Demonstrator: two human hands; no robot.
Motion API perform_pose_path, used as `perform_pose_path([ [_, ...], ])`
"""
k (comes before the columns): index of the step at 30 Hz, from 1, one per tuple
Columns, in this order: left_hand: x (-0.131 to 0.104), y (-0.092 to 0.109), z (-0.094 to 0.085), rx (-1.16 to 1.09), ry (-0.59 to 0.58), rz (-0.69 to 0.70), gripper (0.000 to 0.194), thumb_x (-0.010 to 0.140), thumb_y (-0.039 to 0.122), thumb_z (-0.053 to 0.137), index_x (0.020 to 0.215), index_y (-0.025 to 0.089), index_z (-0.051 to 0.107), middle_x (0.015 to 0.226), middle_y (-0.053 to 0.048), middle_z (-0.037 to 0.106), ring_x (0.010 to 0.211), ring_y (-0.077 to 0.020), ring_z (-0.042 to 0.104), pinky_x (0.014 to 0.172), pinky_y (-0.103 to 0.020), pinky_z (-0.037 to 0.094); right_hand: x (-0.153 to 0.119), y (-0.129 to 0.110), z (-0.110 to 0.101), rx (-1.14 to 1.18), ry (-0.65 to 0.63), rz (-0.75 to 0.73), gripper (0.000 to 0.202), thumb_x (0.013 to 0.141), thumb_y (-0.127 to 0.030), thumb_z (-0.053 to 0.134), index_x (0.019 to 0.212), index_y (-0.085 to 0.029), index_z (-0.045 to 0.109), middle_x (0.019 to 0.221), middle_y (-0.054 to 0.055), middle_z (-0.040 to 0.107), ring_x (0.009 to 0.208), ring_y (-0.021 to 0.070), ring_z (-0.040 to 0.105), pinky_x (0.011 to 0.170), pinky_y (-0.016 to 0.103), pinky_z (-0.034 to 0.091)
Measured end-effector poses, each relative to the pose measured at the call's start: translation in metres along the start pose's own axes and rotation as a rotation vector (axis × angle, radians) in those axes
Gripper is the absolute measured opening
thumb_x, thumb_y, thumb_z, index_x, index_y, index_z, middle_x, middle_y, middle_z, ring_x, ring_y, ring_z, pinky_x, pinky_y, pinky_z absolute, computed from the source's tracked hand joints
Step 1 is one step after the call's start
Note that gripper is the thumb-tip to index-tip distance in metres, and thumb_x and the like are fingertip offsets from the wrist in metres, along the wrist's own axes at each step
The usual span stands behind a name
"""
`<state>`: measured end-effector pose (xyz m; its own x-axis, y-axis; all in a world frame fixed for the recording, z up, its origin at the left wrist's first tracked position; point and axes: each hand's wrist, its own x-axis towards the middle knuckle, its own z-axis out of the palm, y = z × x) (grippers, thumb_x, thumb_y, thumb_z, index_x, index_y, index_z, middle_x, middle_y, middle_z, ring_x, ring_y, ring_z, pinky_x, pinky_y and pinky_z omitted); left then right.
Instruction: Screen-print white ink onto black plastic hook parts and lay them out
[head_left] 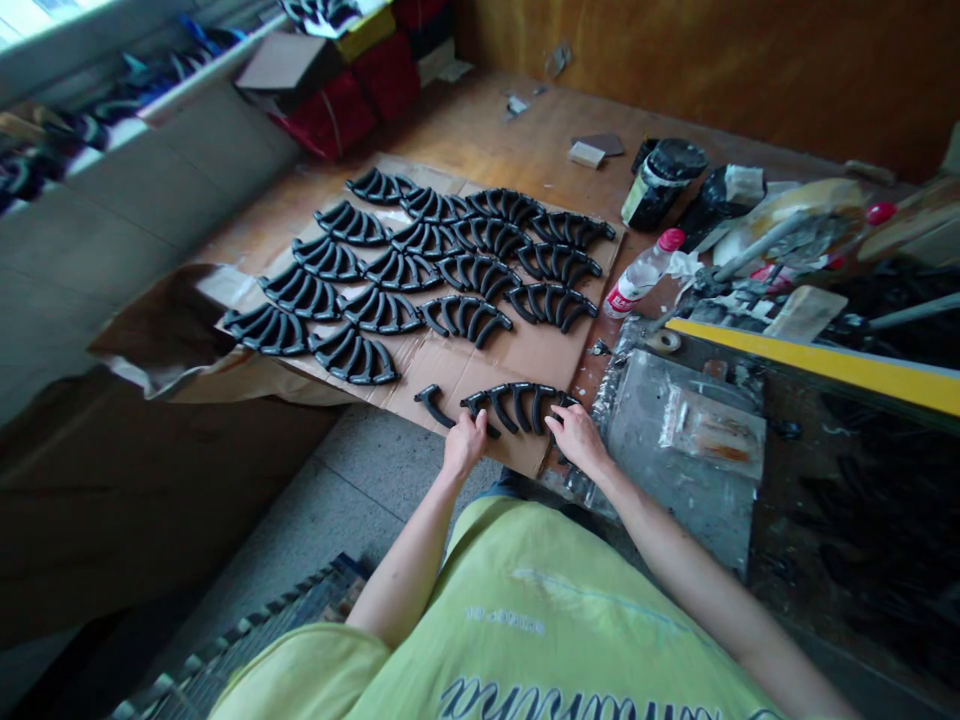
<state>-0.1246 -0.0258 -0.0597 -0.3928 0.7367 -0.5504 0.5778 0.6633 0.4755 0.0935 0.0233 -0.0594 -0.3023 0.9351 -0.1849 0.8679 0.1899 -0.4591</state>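
A short row of black curved handles (517, 405), set side by side in a fan, lies near the front edge of the brown cardboard sheet (420, 375). My left hand (465, 442) is closed at the left end of this row, its fingers pinched on a black curved handle. Just left of it rests a single curved handle (432, 402), apart from the row. At the row's right end, my right hand (576, 434) has its fingers curled on the last curved handle, partly hiding it. Farther back, several fan-shaped groups of matching handles (390, 270) cover the cardboard.
Right of the cardboard stand a clear bottle with a red cap (643, 272) and a dark jar (663, 182). A grey board (637, 430), a tape roll (664, 341) and a yellow bar (817, 365) lie nearer. Red boxes (337, 110) sit at the back left.
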Motion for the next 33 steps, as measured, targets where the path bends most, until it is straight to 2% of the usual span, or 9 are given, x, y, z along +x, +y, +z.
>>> perform_pose_path([
  [7,0.007,0.012,-0.003,0.177,-0.026,0.005,0.052,0.094,0.051,0.030,0.101,0.009,0.060,0.094,-0.026,0.070,0.090,-0.0331,0.069,0.077,-0.039,0.047,0.003,-0.011,0.003,0.042,-0.057,-0.004,0.038,0.090,-0.032,0.054,0.121,-0.012,0.063,0.104,0.015,0.063,0.095,0.0218,0.063,0.091,0.035,0.049],
  [11,0.030,0.031,-0.015,0.254,0.023,0.044,0.048,0.094,0.044,0.033,0.113,0.006,0.055,0.107,-0.029,0.066,0.102,-0.0351,0.065,0.083,-0.040,0.045,0.007,-0.023,0.007,0.122,-0.055,0.047,0.044,0.089,-0.030,0.056,0.129,-0.013,0.057,0.111,0.015,0.060,0.089,0.0180,0.064,0.092,0.032,0.049],
  [15,0.051,0.045,-0.028,0.305,0.051,0.098,0.044,0.094,0.042,0.035,0.118,0.009,0.052,0.108,-0.025,0.067,0.101,-0.0318,0.066,0.084,-0.037,0.045,0.008,-0.030,0.010,0.189,-0.077,0.077,0.052,0.088,-0.027,0.057,0.136,-0.009,0.049,0.116,0.017,0.057,0.088,0.0170,0.065,0.093,0.032,0.048],
  [20,0.048,0.033,-0.037,0.332,0.072,0.142,0.043,0.093,0.049,0.039,0.108,0.013,0.057,0.097,-0.019,0.071,0.093,-0.0281,0.068,0.080,-0.033,0.047,0.003,-0.028,0.009,0.198,-0.105,0.045,0.053,0.088,-0.025,0.056,0.138,-0.012,0.046,0.121,0.016,0.055,0.092,0.0174,0.064,0.096,0.034,0.047],
  [25,0.039,0.026,-0.028,0.337,0.171,0.163,0.044,0.091,0.053,0.041,0.108,0.014,0.055,0.095,-0.016,0.072,0.094,-0.0277,0.069,0.079,-0.032,0.048,-0.005,-0.032,0.007,0.074,-0.126,0.018,0.055,0.089,-0.028,0.054,0.140,-0.012,0.044,0.125,0.016,0.053,0.110,0.0235,0.058,0.098,0.035,0.046],
  [28,0.041,0.034,-0.027,0.382,0.175,0.171,0.039,0.091,0.047,0.044,0.109,0.014,0.055,0.098,-0.017,0.072,0.095,-0.0278,0.069,0.079,-0.032,0.049,-0.006,-0.034,0.008,0.019,-0.136,0.013,0.056,0.090,-0.029,0.053,0.142,-0.011,0.042,0.128,0.016,0.051,0.114,0.0253,0.056,0.098,0.035,0.046],
  [33,0.046,0.036,-0.045,0.506,0.226,0.137,0.032,0.088,0.035,0.045,0.108,0.012,0.054,0.098,-0.018,0.071,0.092,-0.0287,0.069,0.073,-0.032,0.049,-0.005,-0.032,0.012,-0.013,-0.142,0.006,0.057,0.091,-0.030,0.052,0.144,-0.013,0.040,0.128,0.015,0.051,0.115,0.0246,0.056,0.099,0.034,0.046],
])
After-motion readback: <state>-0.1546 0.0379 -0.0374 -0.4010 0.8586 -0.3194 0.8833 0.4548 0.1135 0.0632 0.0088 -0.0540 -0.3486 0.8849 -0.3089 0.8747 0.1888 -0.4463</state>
